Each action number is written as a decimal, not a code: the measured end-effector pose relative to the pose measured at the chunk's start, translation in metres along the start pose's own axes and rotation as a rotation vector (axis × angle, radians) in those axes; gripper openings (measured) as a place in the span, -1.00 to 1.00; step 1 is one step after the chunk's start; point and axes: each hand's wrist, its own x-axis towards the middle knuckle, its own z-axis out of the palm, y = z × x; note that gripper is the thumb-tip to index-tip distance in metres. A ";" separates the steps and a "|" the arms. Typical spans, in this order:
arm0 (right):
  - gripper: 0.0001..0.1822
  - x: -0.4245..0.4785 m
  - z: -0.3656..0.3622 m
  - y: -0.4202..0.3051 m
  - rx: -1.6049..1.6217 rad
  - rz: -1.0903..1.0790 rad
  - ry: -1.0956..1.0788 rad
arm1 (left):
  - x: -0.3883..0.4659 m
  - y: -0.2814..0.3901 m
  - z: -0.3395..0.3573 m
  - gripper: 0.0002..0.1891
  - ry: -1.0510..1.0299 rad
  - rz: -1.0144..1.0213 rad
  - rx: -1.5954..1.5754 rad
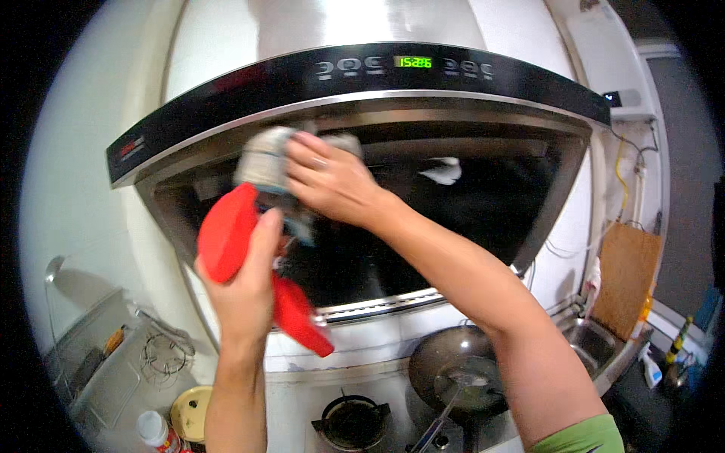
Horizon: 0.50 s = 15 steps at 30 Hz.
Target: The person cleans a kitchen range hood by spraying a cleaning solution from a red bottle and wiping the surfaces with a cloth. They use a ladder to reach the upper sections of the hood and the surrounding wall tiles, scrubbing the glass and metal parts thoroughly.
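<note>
My right hand (334,181) presses a pale cloth with bluish bands (265,156) against the upper left of the dark inner panel (385,238) of a range hood. The cloth is bunched and blurred, and a light bit of it shows beyond the fingers. Lower and to the left, my left hand (243,283) grips a bright red object (226,235), its thumb across the middle. A red lower part (300,317) sticks out on the other side of the hand. Blur and the fingers hide what kind of object it is.
Below the hood stand a gas burner (352,422) and a wok (453,362) with a long-handled utensil (439,419) in it. A white-capped container (152,426) and a yellow lid-like item (191,413) sit lower left. At right are a sink (592,342) and a cutting board (626,277).
</note>
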 end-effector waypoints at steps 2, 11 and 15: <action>-0.76 0.008 0.015 0.031 -0.084 -0.139 -0.109 | -0.003 0.002 0.011 -0.84 -0.013 0.006 -0.019; -0.72 -0.172 -0.120 0.107 -0.555 0.230 -0.291 | -0.020 -0.020 -0.040 -0.72 0.028 -0.043 0.136; -0.55 -0.222 -0.131 0.109 -0.619 0.713 -0.168 | -0.021 -0.032 -0.050 -0.70 0.035 -0.083 0.179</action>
